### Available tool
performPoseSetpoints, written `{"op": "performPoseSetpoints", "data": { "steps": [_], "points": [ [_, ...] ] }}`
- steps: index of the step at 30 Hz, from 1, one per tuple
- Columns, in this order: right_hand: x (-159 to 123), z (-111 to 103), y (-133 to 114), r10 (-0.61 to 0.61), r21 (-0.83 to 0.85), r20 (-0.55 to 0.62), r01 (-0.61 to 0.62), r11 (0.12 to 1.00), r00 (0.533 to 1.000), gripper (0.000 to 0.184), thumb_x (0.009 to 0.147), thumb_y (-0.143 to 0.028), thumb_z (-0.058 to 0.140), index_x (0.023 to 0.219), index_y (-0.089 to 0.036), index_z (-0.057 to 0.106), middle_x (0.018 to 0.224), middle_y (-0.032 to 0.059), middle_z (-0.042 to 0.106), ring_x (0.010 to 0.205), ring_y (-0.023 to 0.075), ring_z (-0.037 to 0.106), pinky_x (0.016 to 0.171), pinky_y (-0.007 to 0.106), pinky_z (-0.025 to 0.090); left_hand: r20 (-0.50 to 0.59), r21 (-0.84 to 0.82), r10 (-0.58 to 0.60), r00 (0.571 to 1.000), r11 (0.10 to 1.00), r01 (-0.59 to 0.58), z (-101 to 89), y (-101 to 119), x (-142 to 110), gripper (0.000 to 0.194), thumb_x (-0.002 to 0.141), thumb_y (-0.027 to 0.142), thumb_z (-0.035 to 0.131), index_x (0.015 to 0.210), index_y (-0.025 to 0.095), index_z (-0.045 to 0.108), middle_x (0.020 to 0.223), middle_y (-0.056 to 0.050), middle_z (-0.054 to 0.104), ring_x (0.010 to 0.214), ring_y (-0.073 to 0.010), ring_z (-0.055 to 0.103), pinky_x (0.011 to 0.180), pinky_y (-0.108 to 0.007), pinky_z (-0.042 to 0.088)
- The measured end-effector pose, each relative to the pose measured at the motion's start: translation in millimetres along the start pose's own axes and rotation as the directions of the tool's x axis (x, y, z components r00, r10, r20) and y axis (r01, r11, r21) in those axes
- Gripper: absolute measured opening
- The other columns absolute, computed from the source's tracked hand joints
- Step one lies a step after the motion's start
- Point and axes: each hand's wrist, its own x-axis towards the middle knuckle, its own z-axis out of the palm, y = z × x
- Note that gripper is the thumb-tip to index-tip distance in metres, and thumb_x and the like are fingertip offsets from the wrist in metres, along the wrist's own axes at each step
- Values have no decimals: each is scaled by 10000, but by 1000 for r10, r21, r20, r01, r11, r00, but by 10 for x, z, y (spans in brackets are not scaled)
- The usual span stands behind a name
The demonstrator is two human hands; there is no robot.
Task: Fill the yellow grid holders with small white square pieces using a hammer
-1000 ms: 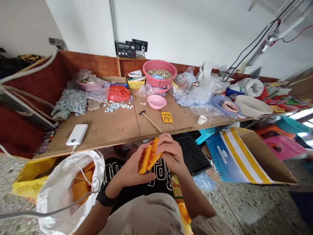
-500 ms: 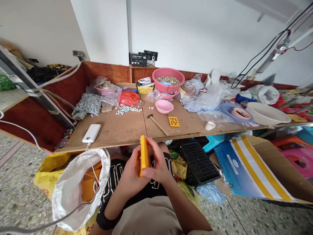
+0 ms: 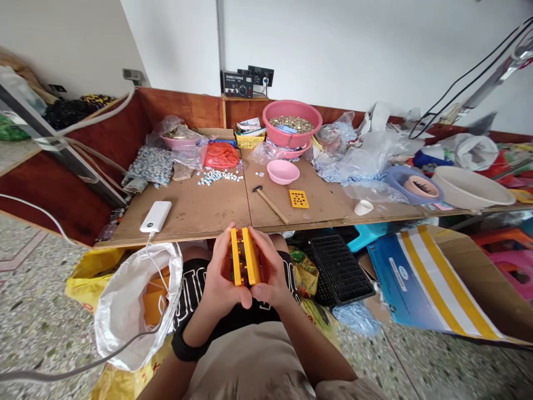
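Observation:
Above my lap, my left hand (image 3: 217, 280) grips a thin yellow plastic panel (image 3: 236, 258) on edge. My right hand (image 3: 271, 272) is closed around a thicker yellow plastic piece (image 3: 250, 256) beside it. The two pieces stand nearly parallel, with a narrow gap and small pegs between them. Whether they touch lower down I cannot tell. Both thumbs lie at the near end; most other fingers are hidden behind the pieces. On the bench ahead lie a hammer (image 3: 270, 205) and a flat yellow plate with square holes (image 3: 298, 199).
A pink bowl (image 3: 283, 172), a large pink basin (image 3: 293, 136) of small metal parts, and scattered blue-white pieces (image 3: 219, 176) are on the bench. A white power bank (image 3: 156, 216) sits at its left. An open white sack (image 3: 120, 316) stands left; a cardboard box (image 3: 416, 283) stands right.
The yellow pieces were seen close together and tilted; now they stand more upright with a visible gap between them. The view has shifted slightly.

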Motion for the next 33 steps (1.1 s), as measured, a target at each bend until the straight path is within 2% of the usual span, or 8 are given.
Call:
{"op": "performPoseSetpoints", "data": {
  "steps": [9, 12, 15, 20, 24, 26, 30, 33],
  "points": [
    [-49, -95, 229, -80, -128, -21, 77, 989, 997, 1091, 899, -1036, 675, 1798, -430, 549, 1700, 113, 560, 1573, 448, 569, 1340, 653, 479, 73, 94, 70, 995, 993, -76, 160, -59, 74, 1481, 656, 1179, 589, 1816, 267, 467, 1726, -236, 503, 1639, -518, 471, 1381, -684, 411],
    [-57, -110, 262, -129, -190, 3, 127, 973, 992, 1075, 931, -1027, 640, 1819, -433, 514, 1688, 124, 557, 1525, 434, 598, 1312, 633, 501, 105, 53, 15, 994, 998, -20, 198, -20, -1, 1307, 869, 1060, 634, 1875, 275, 352, 1778, -231, 450, 1648, -486, 481, 1377, -650, 443],
    [-83, -61, 268, -85, -187, -18, 80, 979, 996, 906, 1071, -934, 517, 1832, -442, 487, 1720, 115, 545, 1541, 406, 600, 1305, 607, 513, 127, 89, -43, 991, 995, 31, 252, 2, -23, 1133, 1024, 811, 723, 1908, 290, 241, 1819, -228, 416, 1652, -457, 494, 1342, -638, 496],
    [-132, 17, 313, 57, -115, -100, -68, 991, 993, 699, 1196, -710, 492, 1819, -394, 512, 1731, 111, 572, 1593, 357, 589, 1352, 571, 481, 79, 421, 79, 994, 901, -105, 218, -98, 99, 808, 1081, 518, 717, 1809, 267, 472, 1758, -192, 536, 1682, -447, 449, 1407, -707, 348],
    [-75, -86, 424, 161, 35, -94, -159, 987, 982, 890, 1092, -800, 664, 1815, -315, 478, 1697, 147, 612, 1587, 372, 582, 1346, 571, 478, 168, 430, 134, 977, 881, -195, 136, -222, 170, 603, 1113, 540, 675, 1634, 239, 665, 1592, -181, 704, 1484, -393, 668, 1290, -593, 526],
    [13, -194, 480, 242, 127, -161, -223, 967, 957, 811, 1094, -828, 634, 1701, -293, 592, 1589, 149, 684, 1472, 356, 659, 1265, 535, 550, 154, 402, 93, 984, 903, -148, 153, -287, 191, 544, 1103, 566, 704, 1531, 232, 721, 1492, -166, 771, 1366, -361, 750, 1201, -528, 603],
    [270, -494, 584, 367, 208, -254, -319, 924, 895, 531, 1025, -743, 805, 1260, -268, 763, 1173, 79, 776, 1044, 257, 730, 955, 372, 637, -150, 359, -11, 989, 931, 65, 264, -429, 343, 410, 1115, 567, 710, 1298, 204, 770, 1226, -116, 848, 1084, -264, 822, 957, -375, 675],
    [424, -706, 668, 435, 325, -171, -366, 872, 884, 540, 921, -715, 929, 1148, -247, 786, 1049, 59, 777, 937, 233, 716, 841, 326, 617, -107, 253, -128, 986, 956, 151, 347, -551, 586, 425, 1102, 592, 728, 1216, 191, 811, 1164, -114, 860, 999, -238, 824, 867, -317, 672]
  ]
}}
